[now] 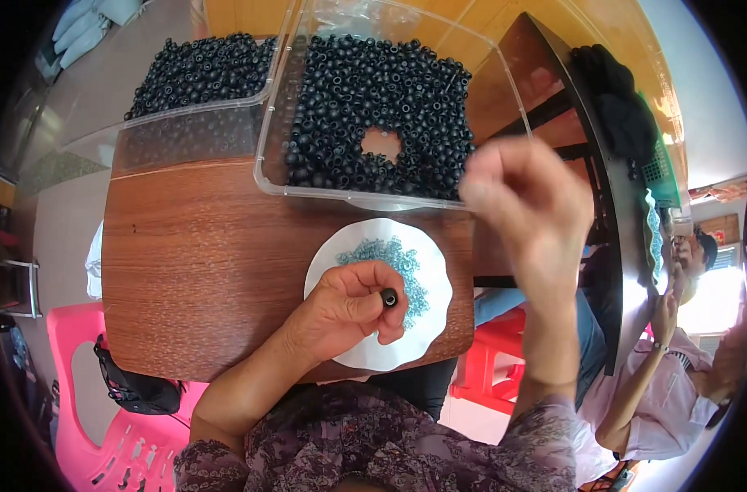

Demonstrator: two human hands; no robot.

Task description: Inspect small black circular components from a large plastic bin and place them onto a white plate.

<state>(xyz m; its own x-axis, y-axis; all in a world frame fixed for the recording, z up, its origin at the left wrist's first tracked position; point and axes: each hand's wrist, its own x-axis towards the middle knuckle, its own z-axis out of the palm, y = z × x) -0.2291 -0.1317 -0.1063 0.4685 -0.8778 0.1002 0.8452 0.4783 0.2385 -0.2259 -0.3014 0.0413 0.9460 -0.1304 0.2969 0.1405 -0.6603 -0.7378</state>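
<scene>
My left hand (pixel 340 312) is closed over the white plate, pinching a small round black part (pixel 390 301) with a hole in its end between thumb and fingers. Beneath it, the scalloped white plate (pixel 431 324) holds many tiny clear bluish pieces (pixel 402 258), partly hidden by that hand. My right hand (pixel 533 189) is raised by the near right corner of a clear plastic bin (pixel 349 195). Its fingers are curled but smeared by motion, so whether they hold anything does not show. Many black parts (pixel 381 82) fill the bin around a bare patch.
A second clear bin (pixel 193 152) of black parts stands to the left on the wooden table (pixel 193 271). A pink chair (pixel 70 353) with a black bag (pixel 140 385) is at lower left. At right are a red stool (pixel 492 353), a dark table (pixel 590 180) and another person (pixel 676 385).
</scene>
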